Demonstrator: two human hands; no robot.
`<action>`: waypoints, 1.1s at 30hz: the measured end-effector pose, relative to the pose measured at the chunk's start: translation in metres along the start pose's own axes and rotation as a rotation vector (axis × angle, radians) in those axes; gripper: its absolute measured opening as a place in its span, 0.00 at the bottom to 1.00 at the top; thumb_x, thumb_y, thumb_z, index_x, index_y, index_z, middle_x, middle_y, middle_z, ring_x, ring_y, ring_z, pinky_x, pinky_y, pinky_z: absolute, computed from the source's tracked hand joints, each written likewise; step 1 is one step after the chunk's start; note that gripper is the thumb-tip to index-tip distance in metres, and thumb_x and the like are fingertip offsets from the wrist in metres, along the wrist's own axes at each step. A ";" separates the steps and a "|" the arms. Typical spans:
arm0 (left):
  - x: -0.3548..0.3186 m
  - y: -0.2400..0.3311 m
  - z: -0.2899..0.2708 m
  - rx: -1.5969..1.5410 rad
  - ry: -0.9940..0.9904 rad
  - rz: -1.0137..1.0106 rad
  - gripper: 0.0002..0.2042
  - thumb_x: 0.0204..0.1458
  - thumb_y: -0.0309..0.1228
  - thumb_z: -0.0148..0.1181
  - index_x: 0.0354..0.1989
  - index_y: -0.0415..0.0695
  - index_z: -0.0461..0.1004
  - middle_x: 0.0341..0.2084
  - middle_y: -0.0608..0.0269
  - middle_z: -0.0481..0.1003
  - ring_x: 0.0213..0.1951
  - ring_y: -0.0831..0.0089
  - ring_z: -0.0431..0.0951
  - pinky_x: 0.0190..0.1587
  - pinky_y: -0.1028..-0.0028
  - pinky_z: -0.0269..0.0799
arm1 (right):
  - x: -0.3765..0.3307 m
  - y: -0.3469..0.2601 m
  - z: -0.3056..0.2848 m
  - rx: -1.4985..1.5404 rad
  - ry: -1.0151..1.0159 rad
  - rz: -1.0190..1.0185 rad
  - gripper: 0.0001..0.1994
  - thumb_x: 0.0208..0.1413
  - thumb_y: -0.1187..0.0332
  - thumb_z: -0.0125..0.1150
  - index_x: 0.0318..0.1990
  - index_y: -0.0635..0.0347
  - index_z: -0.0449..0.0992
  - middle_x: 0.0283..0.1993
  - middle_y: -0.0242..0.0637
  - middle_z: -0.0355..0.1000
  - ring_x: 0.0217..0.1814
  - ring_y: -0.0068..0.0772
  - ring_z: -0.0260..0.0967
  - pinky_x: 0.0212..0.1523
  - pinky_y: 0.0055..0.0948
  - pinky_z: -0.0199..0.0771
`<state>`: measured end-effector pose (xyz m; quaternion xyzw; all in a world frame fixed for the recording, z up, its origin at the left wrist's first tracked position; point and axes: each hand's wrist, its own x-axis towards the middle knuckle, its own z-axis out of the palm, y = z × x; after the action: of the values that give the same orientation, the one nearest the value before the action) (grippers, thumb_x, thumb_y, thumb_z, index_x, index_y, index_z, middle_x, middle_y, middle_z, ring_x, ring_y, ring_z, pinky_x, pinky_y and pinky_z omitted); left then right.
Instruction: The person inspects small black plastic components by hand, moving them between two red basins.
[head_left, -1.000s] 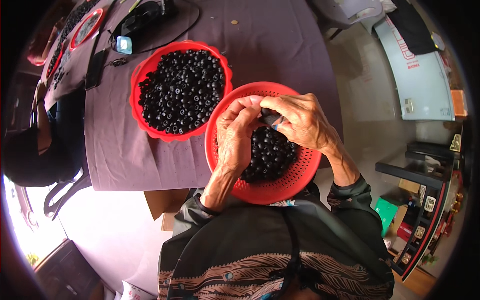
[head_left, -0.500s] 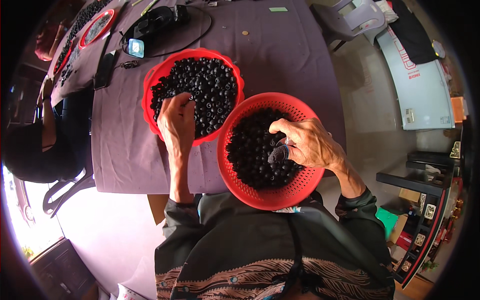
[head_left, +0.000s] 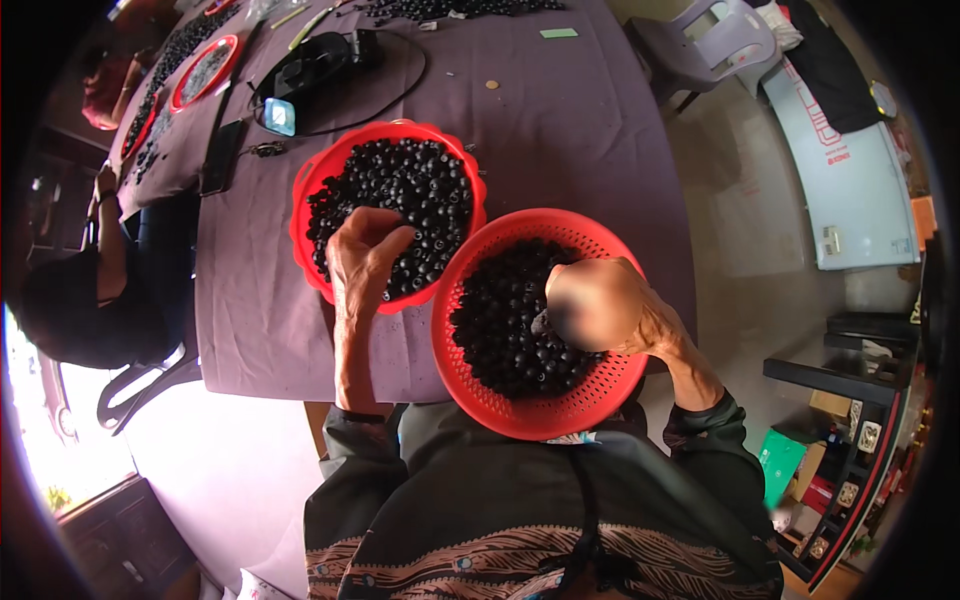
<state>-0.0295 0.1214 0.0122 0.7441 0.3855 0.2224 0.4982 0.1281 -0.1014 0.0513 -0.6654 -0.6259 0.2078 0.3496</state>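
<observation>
- The small black round pieces [head_left: 395, 195] fill a red bowl [head_left: 305, 190] under the left hand [head_left: 360, 262]; more of them [head_left: 505, 330] lie in a red perforated basket [head_left: 590, 385] under the right hand [head_left: 600, 305], nearer the person's body.
- Both containers rest on a table covered with a purple cloth [head_left: 560, 120], the basket overhanging its near edge and touching the bowl.
- Beyond the right hand, a pale floor, a grey plastic chair [head_left: 700, 45] and a white flat panel [head_left: 850, 190] with red markings.
- Left hand: fingers bunched narrowly, tips down in the bowl's pieces; whether it grips one I cannot tell.
- Right hand: curled over the basket, blurred; a dark piece shows at its lower left edge, grip unclear.
- Beyond the left hand, a black device with cable [head_left: 315, 65] and a dark phone [head_left: 222, 155].
- Far left, another person's arm [head_left: 110, 240].
</observation>
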 end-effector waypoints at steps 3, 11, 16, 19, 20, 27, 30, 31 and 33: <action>-0.004 0.013 0.027 -0.835 -0.236 -0.159 0.07 0.44 0.21 0.60 0.34 0.38 0.74 0.26 0.63 0.74 0.25 0.77 0.71 0.32 0.78 0.68 | 0.008 -0.002 -0.008 0.001 0.059 -0.015 0.05 0.43 0.76 0.54 0.28 0.62 0.65 0.20 0.40 0.64 0.20 0.41 0.63 0.22 0.34 0.62; -0.028 0.045 0.075 -1.519 -0.605 -0.245 0.06 0.49 0.28 0.59 0.32 0.40 0.69 0.28 0.61 0.70 0.31 0.70 0.70 0.39 0.70 0.68 | 0.026 0.003 -0.024 -0.067 0.224 -0.025 0.09 0.44 0.72 0.59 0.28 0.64 0.65 0.21 0.44 0.66 0.22 0.47 0.66 0.24 0.36 0.65; -0.038 0.056 0.092 -1.563 -0.562 -0.307 0.07 0.49 0.30 0.59 0.34 0.42 0.70 0.30 0.63 0.72 0.33 0.70 0.71 0.43 0.69 0.68 | 0.027 0.000 -0.032 -0.116 0.133 0.081 0.11 0.41 0.72 0.62 0.27 0.64 0.64 0.19 0.43 0.66 0.23 0.48 0.66 0.24 0.38 0.64; -0.040 0.053 0.096 -1.617 -0.581 -0.350 0.10 0.50 0.31 0.59 0.38 0.42 0.71 0.31 0.62 0.73 0.35 0.70 0.72 0.45 0.69 0.69 | 0.030 -0.001 -0.036 -0.180 0.101 0.077 0.12 0.40 0.71 0.62 0.26 0.64 0.63 0.20 0.44 0.67 0.25 0.50 0.66 0.24 0.39 0.64; -0.042 0.054 0.097 -1.605 -0.566 -0.370 0.10 0.50 0.31 0.59 0.39 0.42 0.71 0.31 0.61 0.73 0.35 0.70 0.73 0.45 0.70 0.69 | 0.031 -0.002 -0.037 -0.190 0.087 0.096 0.12 0.40 0.72 0.62 0.25 0.64 0.62 0.20 0.44 0.67 0.25 0.51 0.66 0.24 0.40 0.63; -0.045 0.054 0.097 -1.620 -0.542 -0.382 0.14 0.50 0.32 0.59 0.41 0.37 0.71 0.36 0.60 0.73 0.42 0.67 0.73 0.52 0.66 0.66 | 0.040 -0.005 -0.036 -0.236 0.065 0.117 0.13 0.37 0.73 0.62 0.24 0.65 0.60 0.21 0.46 0.66 0.25 0.53 0.66 0.25 0.42 0.62; -0.045 0.054 0.096 -1.598 -0.549 -0.372 0.14 0.49 0.32 0.59 0.42 0.37 0.71 0.37 0.59 0.73 0.43 0.66 0.73 0.53 0.64 0.65 | 0.043 -0.007 -0.037 -0.263 0.030 0.123 0.13 0.37 0.73 0.62 0.24 0.65 0.61 0.21 0.46 0.66 0.26 0.54 0.66 0.25 0.43 0.61; -0.045 0.053 0.096 -1.586 -0.541 -0.375 0.14 0.49 0.33 0.59 0.42 0.37 0.71 0.37 0.58 0.73 0.43 0.65 0.72 0.53 0.62 0.65 | 0.043 -0.006 -0.037 -0.266 0.024 0.124 0.13 0.37 0.73 0.62 0.24 0.65 0.61 0.21 0.46 0.66 0.26 0.54 0.66 0.25 0.43 0.61; -0.046 0.052 0.096 -1.568 -0.526 -0.369 0.14 0.49 0.33 0.59 0.42 0.37 0.71 0.37 0.58 0.73 0.43 0.65 0.73 0.53 0.62 0.65 | 0.044 -0.005 -0.035 -0.283 0.024 0.126 0.13 0.37 0.73 0.62 0.24 0.65 0.61 0.21 0.46 0.66 0.26 0.54 0.65 0.25 0.43 0.61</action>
<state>0.0302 0.0196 0.0236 0.1360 0.1065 0.1602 0.9718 0.1555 -0.0653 0.0859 -0.7484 -0.6017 0.1313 0.2460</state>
